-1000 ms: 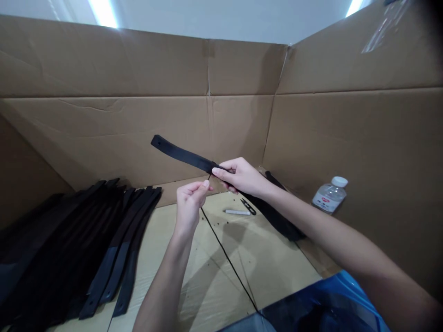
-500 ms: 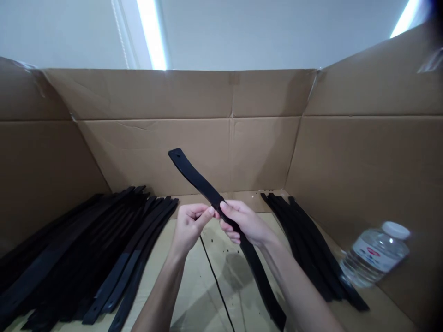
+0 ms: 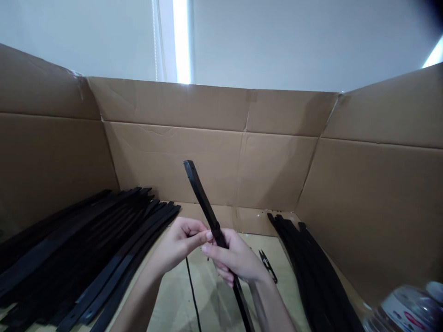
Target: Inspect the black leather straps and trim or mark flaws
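Observation:
My right hand [image 3: 235, 260] grips a long black strap [image 3: 202, 196] near its middle, turned edge-on so it looks thin, its far end pointing up toward the box's back wall. My left hand [image 3: 180, 244] pinches at the strap right beside my right fingers. Whether a thread sits between those fingertips cannot be made out. The strap's lower part runs down past my right wrist and out of frame.
A wide pile of black straps [image 3: 86, 258] lies at the left, a smaller stack [image 3: 311, 272] at the right. Small black snips [image 3: 268, 265] lie on the cardboard floor. A water bottle [image 3: 404, 311] sits at the lower right. Tall cardboard walls [image 3: 207, 152] enclose the space.
The strap has turned from flat to edge-on and more upright. Both hands dropped lower in view as the camera tilted up and panned left. My left fingers stay at the strap.

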Demonstrator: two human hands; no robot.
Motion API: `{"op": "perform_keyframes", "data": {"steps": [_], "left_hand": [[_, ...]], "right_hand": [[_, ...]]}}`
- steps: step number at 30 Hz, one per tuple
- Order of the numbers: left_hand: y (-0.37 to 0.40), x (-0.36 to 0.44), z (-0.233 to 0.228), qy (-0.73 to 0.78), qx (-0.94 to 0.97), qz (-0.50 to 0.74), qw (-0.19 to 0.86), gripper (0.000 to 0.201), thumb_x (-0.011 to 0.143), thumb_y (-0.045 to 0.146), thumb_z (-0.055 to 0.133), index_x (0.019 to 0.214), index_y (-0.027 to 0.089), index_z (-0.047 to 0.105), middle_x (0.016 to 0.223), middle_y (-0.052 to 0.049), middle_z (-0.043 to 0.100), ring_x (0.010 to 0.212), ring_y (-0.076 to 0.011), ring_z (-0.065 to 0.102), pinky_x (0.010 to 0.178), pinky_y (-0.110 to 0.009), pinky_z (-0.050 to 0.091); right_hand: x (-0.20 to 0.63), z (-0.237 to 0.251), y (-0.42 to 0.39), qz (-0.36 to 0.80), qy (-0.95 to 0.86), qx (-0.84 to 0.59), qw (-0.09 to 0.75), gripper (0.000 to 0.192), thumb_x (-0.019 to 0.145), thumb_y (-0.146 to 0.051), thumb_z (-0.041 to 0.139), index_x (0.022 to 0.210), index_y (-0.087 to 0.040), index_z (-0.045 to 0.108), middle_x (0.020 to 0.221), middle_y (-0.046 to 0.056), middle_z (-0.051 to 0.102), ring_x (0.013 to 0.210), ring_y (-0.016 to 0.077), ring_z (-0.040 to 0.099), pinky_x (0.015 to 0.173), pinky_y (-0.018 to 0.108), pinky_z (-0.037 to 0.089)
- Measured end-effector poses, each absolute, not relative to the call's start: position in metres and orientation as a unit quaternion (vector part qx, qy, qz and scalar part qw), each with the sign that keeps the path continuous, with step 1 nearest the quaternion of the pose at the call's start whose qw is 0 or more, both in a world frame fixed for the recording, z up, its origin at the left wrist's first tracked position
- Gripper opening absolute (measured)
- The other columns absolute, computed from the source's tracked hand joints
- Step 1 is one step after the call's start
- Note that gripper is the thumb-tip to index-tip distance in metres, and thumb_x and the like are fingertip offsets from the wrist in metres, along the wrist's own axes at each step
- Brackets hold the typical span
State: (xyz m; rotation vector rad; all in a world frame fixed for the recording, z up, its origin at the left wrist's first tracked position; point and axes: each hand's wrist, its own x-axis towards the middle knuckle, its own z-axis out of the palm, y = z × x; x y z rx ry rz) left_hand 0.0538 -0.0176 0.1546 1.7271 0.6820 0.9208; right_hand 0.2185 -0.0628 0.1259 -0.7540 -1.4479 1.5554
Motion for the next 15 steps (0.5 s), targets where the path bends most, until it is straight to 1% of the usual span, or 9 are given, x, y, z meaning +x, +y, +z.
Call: {"op": "perform_keyframes", "data": {"steps": [3,4,5,6,8,9,10,12,15], "left_hand": [[-0.0174,0.056,0.1531,0.285,0.71,0.389,0.514,0.027,0.068,0.034,0.077,0.056,0.012,0.066,0.05,0.0,0.054,0.049,-0.0088,0.042,0.048,-0.018,0.03],[-0.0174,0.0571,0.1523,0.285,0.705,0.394,0.516,0.025,0.068,0.033,0.078,0.06,0.012,0.068,0.051,0.0,0.055,0.049,-0.0088,0.043,0.048,-0.018,0.031],[-0.0175,0.0581,0.1516,0.286,0.7,0.399,0.519,0.022,0.069,0.033,0.078,0.069,0.012,0.07,0.052,0.0,0.057,0.049,-0.0089,0.044,0.048,-0.018,0.031],[-0.0177,0.0589,0.151,0.288,0.694,0.4,0.525,0.024,0.069,0.033,0.078,0.081,0.013,0.072,0.054,0.0,0.059,0.048,-0.0091,0.045,0.048,-0.018,0.032],[-0.0183,0.0595,0.1506,0.289,0.685,0.397,0.539,0.04,0.07,0.033,0.077,0.105,0.014,0.07,0.058,-0.002,0.064,0.047,-0.0101,0.048,0.047,-0.019,0.033],[-0.0188,0.0595,0.1509,0.284,0.684,0.39,0.547,0.045,0.071,0.034,0.077,0.11,0.014,0.069,0.061,-0.003,0.067,0.048,-0.0109,0.05,0.048,-0.02,0.035],[-0.0193,0.0594,0.1514,0.272,0.686,0.383,0.555,0.043,0.072,0.035,0.077,0.109,0.014,0.07,0.063,-0.005,0.068,0.049,-0.0119,0.053,0.048,-0.02,0.036],[-0.0206,0.0598,0.1526,0.238,0.695,0.373,0.567,0.032,0.073,0.035,0.075,0.096,0.013,0.074,0.064,-0.008,0.07,0.051,-0.0138,0.057,0.049,-0.022,0.04],[-0.0222,0.0623,0.1533,0.208,0.701,0.392,0.558,0.02,0.076,0.032,0.073,0.084,0.014,0.076,0.066,-0.008,0.071,0.056,-0.0155,0.061,0.054,-0.023,0.045]], "right_hand": [[0.2194,0.1258,-0.0635,0.628,-0.572,-0.315,0.424,0.025,0.085,-0.038,0.067,0.088,-0.02,0.05,0.04,-0.014,0.04,0.028,0.0055,0.034,0.027,0.014,0.035],[0.2199,0.126,-0.0641,0.631,-0.566,-0.319,0.424,0.025,0.084,-0.037,0.067,0.089,-0.02,0.05,0.04,-0.015,0.04,0.028,0.0054,0.034,0.027,0.014,0.035],[0.2203,0.1261,-0.0646,0.636,-0.559,-0.32,0.425,0.025,0.084,-0.037,0.067,0.09,-0.02,0.049,0.041,-0.015,0.04,0.028,0.0053,0.034,0.027,0.014,0.034],[0.2206,0.1262,-0.065,0.643,-0.552,-0.317,0.426,0.026,0.083,-0.037,0.068,0.09,-0.02,0.049,0.041,-0.015,0.041,0.027,0.0052,0.033,0.026,0.014,0.034],[0.2206,0.1263,-0.0653,0.666,-0.54,-0.294,0.424,0.026,0.082,-0.036,0.068,0.088,-0.021,0.047,0.041,-0.015,0.041,0.026,0.0052,0.032,0.025,0.014,0.032],[0.2202,0.1262,-0.0651,0.683,-0.534,-0.272,0.418,0.026,0.082,-0.035,0.068,0.085,-0.021,0.046,0.04,-0.015,0.041,0.026,0.0052,0.031,0.025,0.014,0.031],[0.2197,0.126,-0.0647,0.701,-0.529,-0.245,0.41,0.027,0.082,-0.034,0.068,0.083,-0.022,0.044,0.04,-0.015,0.04,0.025,0.005,0.03,0.024,0.014,0.031],[0.2182,0.1254,-0.0631,0.735,-0.522,-0.187,0.39,0.027,0.082,-0.032,0.067,0.08,-0.023,0.042,0.04,-0.015,0.039,0.025,0.0046,0.027,0.024,0.013,0.03],[0.216,0.1235,-0.0597,0.763,-0.51,-0.144,0.369,0.024,0.082,-0.032,0.065,0.079,-0.022,0.044,0.042,-0.014,0.041,0.025,0.0041,0.027,0.024,0.013,0.031]]}}
